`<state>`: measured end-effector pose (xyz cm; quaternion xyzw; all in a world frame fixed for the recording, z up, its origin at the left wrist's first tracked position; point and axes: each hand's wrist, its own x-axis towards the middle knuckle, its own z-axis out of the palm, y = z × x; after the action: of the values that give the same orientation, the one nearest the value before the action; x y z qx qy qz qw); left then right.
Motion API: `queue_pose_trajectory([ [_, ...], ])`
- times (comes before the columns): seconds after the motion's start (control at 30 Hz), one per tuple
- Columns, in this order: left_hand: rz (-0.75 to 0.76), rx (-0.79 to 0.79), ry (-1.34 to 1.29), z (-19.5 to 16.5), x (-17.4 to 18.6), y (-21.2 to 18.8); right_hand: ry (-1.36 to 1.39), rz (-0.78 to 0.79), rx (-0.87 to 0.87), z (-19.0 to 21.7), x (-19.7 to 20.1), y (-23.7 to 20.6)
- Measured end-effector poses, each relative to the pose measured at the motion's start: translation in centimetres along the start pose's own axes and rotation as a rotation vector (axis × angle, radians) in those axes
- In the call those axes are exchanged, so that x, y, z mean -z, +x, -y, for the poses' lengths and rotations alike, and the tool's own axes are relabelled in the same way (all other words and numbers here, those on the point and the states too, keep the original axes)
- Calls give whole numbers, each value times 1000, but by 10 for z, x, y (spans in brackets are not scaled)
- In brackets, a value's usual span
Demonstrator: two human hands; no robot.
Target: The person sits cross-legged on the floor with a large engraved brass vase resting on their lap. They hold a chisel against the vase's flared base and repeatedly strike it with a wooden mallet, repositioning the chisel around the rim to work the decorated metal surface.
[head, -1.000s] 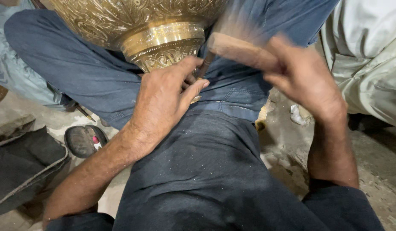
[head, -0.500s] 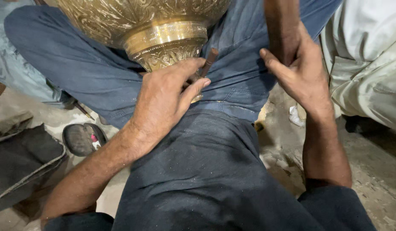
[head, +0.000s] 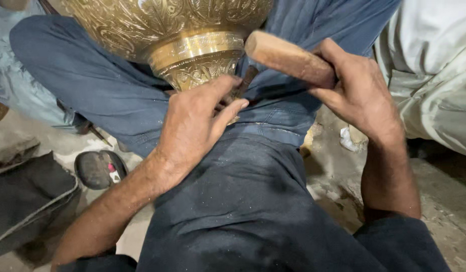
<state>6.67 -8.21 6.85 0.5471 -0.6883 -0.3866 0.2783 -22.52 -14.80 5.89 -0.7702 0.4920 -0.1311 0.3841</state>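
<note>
Brass fills the top of the view: an engraved vessel (head: 162, 30) rests on the person's crossed legs in blue trousers (head: 233, 201), its banded neck (head: 197, 60) pointing down toward the lap. Left of the vessel and lower, a small dark round tin (head: 99, 168) lies on the floor beside a dark bag (head: 26, 201). Just below the neck, the left hand (head: 195, 123) is curled closed around a thin dark punch (head: 245, 80), its tip set against the neck's patterned band. Right of the vessel, the right hand (head: 361, 93) grips a wooden mallet handle (head: 288, 58), fist fully closed; the mallet's head is out of view. To strike well, I judge the punch must stay steady and square to the brass, with blows short and even. Further right sits another person in pale clothing (head: 434, 65).
</note>
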Motion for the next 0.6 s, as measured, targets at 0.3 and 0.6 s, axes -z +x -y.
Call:
queue_pose_trajectory([
  [0.3, -31, -39, 28, -1, 2, -2, -310, 3, 105, 25, 3, 7],
  [0.6, -28, -22, 34, 2, 3, 1, -206, 38, 104, 20, 9, 10],
])
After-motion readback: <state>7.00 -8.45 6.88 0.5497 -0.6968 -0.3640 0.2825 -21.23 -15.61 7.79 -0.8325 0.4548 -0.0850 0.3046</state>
